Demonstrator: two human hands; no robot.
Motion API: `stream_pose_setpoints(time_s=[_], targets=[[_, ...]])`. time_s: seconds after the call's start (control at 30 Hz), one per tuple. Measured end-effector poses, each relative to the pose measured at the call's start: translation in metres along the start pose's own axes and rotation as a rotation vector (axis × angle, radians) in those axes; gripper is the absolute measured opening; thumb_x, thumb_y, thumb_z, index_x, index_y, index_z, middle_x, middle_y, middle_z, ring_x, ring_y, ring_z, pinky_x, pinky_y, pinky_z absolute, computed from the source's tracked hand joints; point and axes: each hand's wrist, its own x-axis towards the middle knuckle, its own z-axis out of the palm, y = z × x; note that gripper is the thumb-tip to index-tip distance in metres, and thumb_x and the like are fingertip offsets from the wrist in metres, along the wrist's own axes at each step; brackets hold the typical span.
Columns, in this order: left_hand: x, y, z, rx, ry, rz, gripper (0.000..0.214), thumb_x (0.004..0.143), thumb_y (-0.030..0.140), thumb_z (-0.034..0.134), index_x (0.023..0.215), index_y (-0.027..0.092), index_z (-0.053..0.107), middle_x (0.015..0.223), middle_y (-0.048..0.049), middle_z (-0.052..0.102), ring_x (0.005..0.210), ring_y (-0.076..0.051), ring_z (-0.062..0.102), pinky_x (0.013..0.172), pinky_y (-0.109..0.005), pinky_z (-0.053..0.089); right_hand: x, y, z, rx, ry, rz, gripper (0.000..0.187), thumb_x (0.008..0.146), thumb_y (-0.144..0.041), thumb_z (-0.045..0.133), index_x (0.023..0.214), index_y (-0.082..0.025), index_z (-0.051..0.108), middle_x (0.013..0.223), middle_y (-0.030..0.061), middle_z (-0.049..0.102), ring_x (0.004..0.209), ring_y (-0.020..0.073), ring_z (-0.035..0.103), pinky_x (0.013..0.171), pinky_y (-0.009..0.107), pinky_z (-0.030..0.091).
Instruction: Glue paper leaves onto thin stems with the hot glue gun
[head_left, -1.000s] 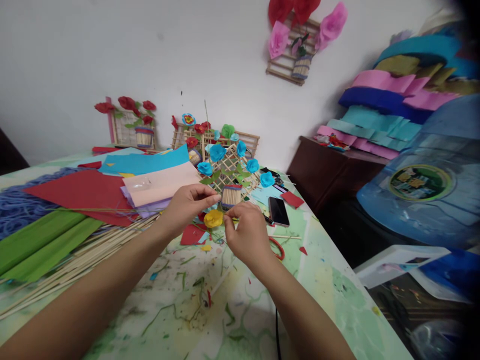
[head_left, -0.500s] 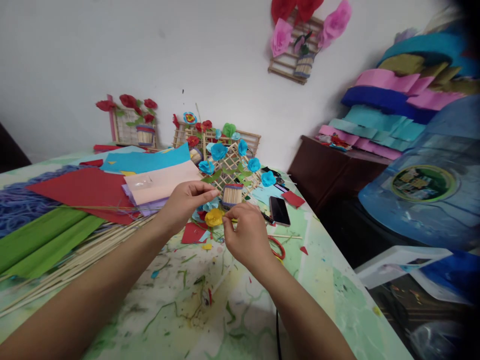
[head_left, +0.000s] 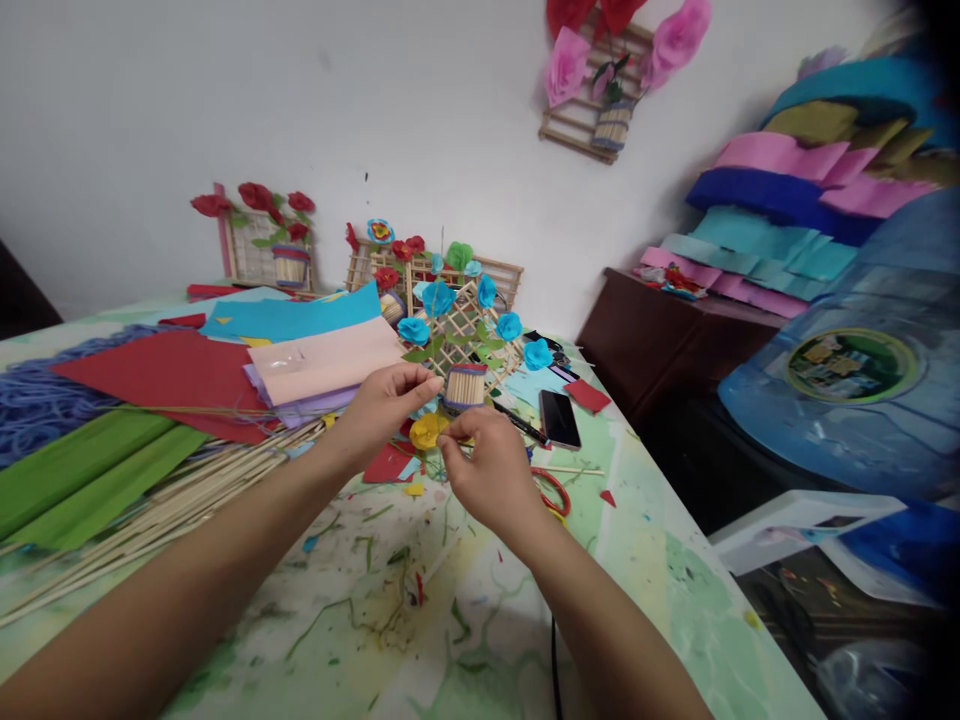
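A small yellow paper flower (head_left: 427,431) sits between my two hands above the table. My right hand (head_left: 491,470) pinches the flower's edge with thumb and forefinger. My left hand (head_left: 382,402) is closed in a pinch just above the flower; what its fingertips hold is too small to make out. Right behind the hands leans a wooden lattice (head_left: 463,335) with blue paper flowers and a small stick basket (head_left: 465,386).
Coloured paper sheets (head_left: 225,370), green crepe (head_left: 82,475) and bamboo sticks (head_left: 150,515) cover the table's left. A phone (head_left: 559,418), red scissors (head_left: 551,490) and a pen lie right of my hands. A blue water bottle (head_left: 847,400) and stacked paper stand at the right.
Both hands have shifted slightly; my right hand's pinch has moved left onto the yellow flower. The view has tilted a little.
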Motion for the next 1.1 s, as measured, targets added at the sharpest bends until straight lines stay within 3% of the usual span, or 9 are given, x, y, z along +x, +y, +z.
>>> stream_pose_setpoints(time_s=[0.17, 0.27, 0.47, 0.67, 0.9, 1.1], targets=[[-0.0009, -0.0001, 0.0014, 0.022, 0.007, 0.002, 0.03, 0.073, 0.045, 0.068, 0.076, 0.015, 0.066, 0.069, 0.0006, 0.058, 0.061, -0.012, 0.05, 0.056, -0.023, 0.037, 0.0036, 0.0028, 0.0002, 0.105, -0.063, 0.088, 0.015, 0.074, -0.012, 0.059, 0.062, -0.017, 0.065, 0.065, 0.0014, 0.066, 0.066, 0.0158, 0.059, 0.063, 0.026, 0.04], [-0.0004, -0.0011, -0.001, 0.022, 0.054, 0.007, 0.028, 0.068, 0.043, 0.073, 0.07, 0.015, 0.066, 0.066, 0.0003, 0.06, 0.059, -0.012, 0.05, 0.055, -0.023, 0.038, 0.003, 0.0031, 0.0015, 0.116, -0.056, 0.091, 0.015, 0.074, -0.012, 0.059, 0.062, -0.017, 0.066, 0.066, 0.0017, 0.067, 0.068, 0.0162, 0.06, 0.064, 0.026, 0.041], [0.0008, -0.002, -0.003, -0.035, 0.126, 0.034, 0.026, 0.065, 0.032, 0.077, 0.057, 0.016, 0.058, 0.057, 0.0028, 0.054, 0.054, -0.01, 0.049, 0.052, -0.023, 0.036, 0.0009, 0.0017, 0.0025, 0.086, -0.02, 0.063, 0.012, 0.074, -0.012, 0.061, 0.066, -0.017, 0.068, 0.073, 0.0038, 0.069, 0.073, 0.0178, 0.061, 0.068, 0.028, 0.043], [0.0011, -0.0013, -0.0009, -0.02, 0.166, 0.078, 0.036, 0.067, 0.032, 0.075, 0.051, 0.017, 0.046, 0.052, 0.0048, 0.045, 0.052, -0.009, 0.044, 0.049, -0.022, 0.03, 0.0004, -0.0001, 0.0024, 0.066, 0.0, 0.041, 0.01, 0.074, -0.013, 0.062, 0.067, -0.016, 0.067, 0.072, 0.004, 0.068, 0.073, 0.0179, 0.061, 0.069, 0.028, 0.042], [-0.0005, 0.0011, -0.0025, -0.035, 0.052, 0.025, 0.027, 0.07, 0.042, 0.072, 0.071, 0.015, 0.068, 0.066, -0.0006, 0.063, 0.059, -0.012, 0.052, 0.056, -0.024, 0.039, 0.0035, 0.0008, 0.0002, 0.135, -0.029, 0.129, 0.012, 0.074, -0.013, 0.061, 0.064, -0.016, 0.068, 0.069, 0.0022, 0.068, 0.067, 0.0158, 0.061, 0.066, 0.026, 0.042], [0.0009, 0.0019, -0.0047, 0.024, 0.138, 0.059, 0.026, 0.065, 0.036, 0.076, 0.057, 0.015, 0.064, 0.056, 0.001, 0.057, 0.056, -0.013, 0.052, 0.054, -0.025, 0.037, 0.0018, 0.0026, 0.0011, 0.113, 0.01, 0.075, 0.012, 0.075, -0.014, 0.062, 0.065, -0.017, 0.067, 0.07, 0.003, 0.068, 0.07, 0.0172, 0.061, 0.067, 0.028, 0.043]])
